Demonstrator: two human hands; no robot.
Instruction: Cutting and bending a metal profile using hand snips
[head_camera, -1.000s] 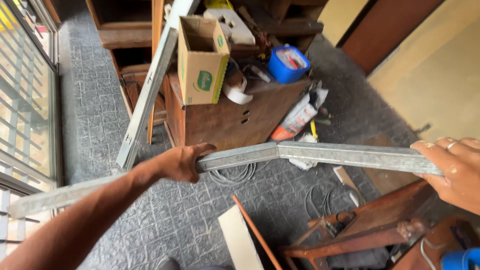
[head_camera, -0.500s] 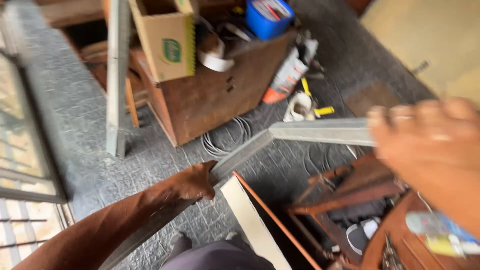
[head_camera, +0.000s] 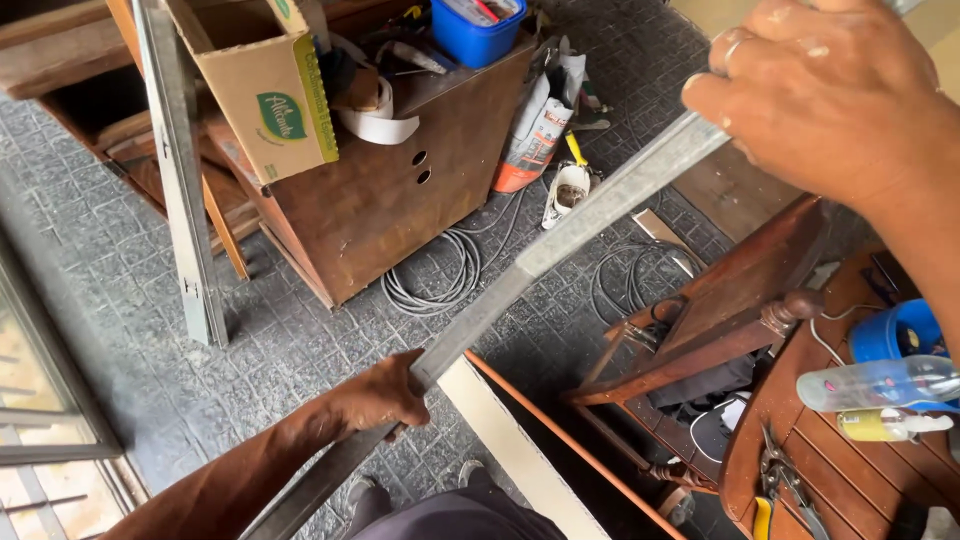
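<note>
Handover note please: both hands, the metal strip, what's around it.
Left hand: closed around the long grey metal strip at its lower part.
Right hand: gripping the strip's upper end, close to the camera.
The strip runs diagonally, off the floor, bent near mid-length.
Below: coiled cable on the tiled floor, brown cabinet with a cardboard box, wooden chair at right.

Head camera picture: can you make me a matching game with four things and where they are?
Things:
1. long metal strip
2. cardboard box
3. blue tub
4. coiled cable

Places:
A. on the floor beside the wooden cabinet
B. held by the left hand and the right hand
C. at the cabinet's back edge, top of the picture
D. on the cabinet's left end, open side tilted up

Pairs: 1-B, 2-D, 3-C, 4-A
</note>
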